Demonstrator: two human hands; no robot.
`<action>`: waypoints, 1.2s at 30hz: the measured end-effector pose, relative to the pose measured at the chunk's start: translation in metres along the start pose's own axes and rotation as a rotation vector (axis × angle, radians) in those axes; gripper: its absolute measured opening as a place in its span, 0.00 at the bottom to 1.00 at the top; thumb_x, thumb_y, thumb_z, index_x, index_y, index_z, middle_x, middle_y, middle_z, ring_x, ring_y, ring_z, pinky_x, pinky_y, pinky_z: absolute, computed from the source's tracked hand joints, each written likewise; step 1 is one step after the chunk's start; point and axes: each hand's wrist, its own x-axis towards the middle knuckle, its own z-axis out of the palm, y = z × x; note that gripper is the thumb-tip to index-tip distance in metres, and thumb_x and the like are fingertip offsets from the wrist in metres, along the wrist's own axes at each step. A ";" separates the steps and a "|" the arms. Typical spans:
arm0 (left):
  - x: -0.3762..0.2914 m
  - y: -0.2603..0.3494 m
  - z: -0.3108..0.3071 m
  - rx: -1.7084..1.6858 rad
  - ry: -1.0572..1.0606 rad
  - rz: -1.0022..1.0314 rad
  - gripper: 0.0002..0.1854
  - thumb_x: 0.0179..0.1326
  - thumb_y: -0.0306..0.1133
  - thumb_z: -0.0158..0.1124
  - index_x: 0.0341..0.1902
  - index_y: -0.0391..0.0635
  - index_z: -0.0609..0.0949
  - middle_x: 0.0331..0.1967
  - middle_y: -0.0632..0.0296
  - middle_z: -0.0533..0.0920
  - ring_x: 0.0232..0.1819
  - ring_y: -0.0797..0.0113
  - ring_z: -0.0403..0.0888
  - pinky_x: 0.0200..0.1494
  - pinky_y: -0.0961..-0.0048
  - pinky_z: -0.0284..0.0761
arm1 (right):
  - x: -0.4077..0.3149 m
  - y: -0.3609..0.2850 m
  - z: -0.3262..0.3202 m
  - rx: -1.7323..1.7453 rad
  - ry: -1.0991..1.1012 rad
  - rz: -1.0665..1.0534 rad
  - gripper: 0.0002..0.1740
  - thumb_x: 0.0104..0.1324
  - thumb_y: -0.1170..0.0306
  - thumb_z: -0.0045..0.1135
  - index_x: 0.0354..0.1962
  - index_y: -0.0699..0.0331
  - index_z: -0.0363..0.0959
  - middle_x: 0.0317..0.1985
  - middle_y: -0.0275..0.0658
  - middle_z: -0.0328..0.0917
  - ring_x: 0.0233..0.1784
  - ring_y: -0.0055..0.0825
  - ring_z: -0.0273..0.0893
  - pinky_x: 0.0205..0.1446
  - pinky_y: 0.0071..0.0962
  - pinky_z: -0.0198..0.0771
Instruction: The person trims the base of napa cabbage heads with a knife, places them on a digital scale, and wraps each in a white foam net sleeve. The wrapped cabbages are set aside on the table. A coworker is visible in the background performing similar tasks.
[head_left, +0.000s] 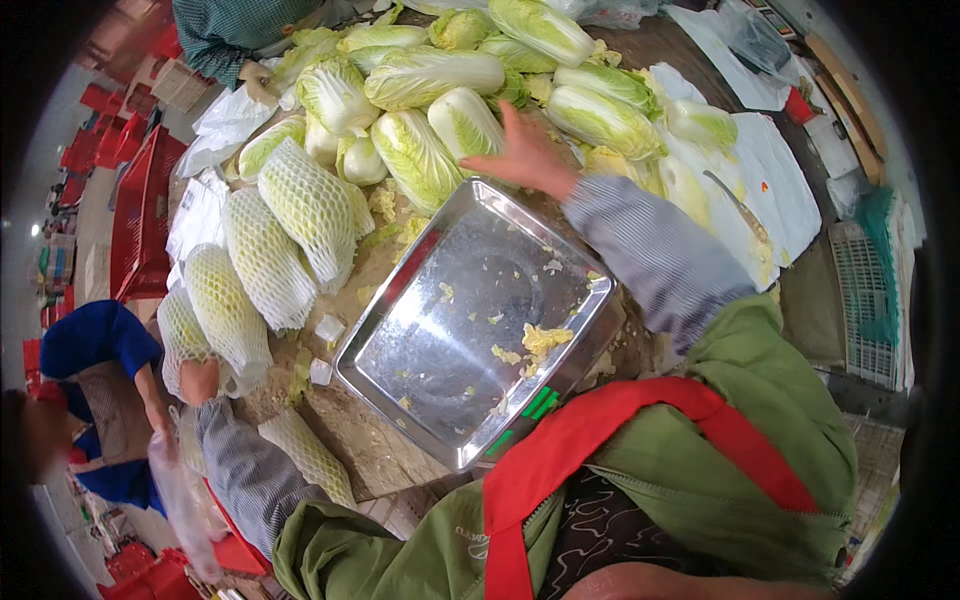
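My right hand (525, 154), fingers spread, is over the near edge of a pile of napa cabbages, beside a pale cabbage (466, 129); whether it touches that one I cannot tell. My left hand (199, 381) is at the near end of a cabbage in white foam netting (184, 330), its fingers partly hidden by the net. Several more netted cabbages (270, 255) lie in a row beside it. Between my arms a metal weighing pan (457, 330) with a green digital display holds only scraps of leaf. Another foam net sleeve (311, 454) lies at the table's near edge.
A knife (731, 196) lies on white plastic at the right. Across the table a person's hand (257, 81) rests by the cabbages. At the left, a person in blue (97, 360) holds a plastic bag (180, 495), near a red crate (142, 217). A white basket (870, 300) stands at the right.
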 end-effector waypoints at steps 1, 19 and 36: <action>-0.014 0.008 -0.009 0.006 0.046 0.007 0.23 0.46 0.40 0.62 0.41 0.32 0.83 0.35 0.36 0.82 0.39 0.38 0.81 0.46 0.49 0.75 | 0.014 0.004 0.015 0.059 -0.042 0.030 0.56 0.48 0.51 0.72 0.66 0.70 0.53 0.60 0.56 0.67 0.62 0.47 0.68 0.65 0.41 0.65; -0.341 0.382 -0.165 -1.936 -0.398 0.468 0.48 0.55 0.41 0.69 0.74 0.45 0.54 0.66 0.50 0.65 0.65 0.58 0.65 0.64 0.62 0.64 | -0.097 0.010 -0.124 1.338 -0.647 -0.002 0.37 0.60 0.53 0.65 0.57 0.72 0.67 0.57 0.49 0.72 0.61 0.38 0.70 0.65 0.35 0.64; -0.343 0.307 -0.108 -1.205 -0.091 0.007 0.39 0.59 0.46 0.67 0.65 0.30 0.66 0.56 0.47 0.76 0.54 0.57 0.76 0.58 0.66 0.70 | -0.182 0.042 -0.070 0.135 0.063 -0.784 0.29 0.57 0.52 0.61 0.51 0.61 0.74 0.45 0.46 0.72 0.54 0.47 0.68 0.55 0.45 0.66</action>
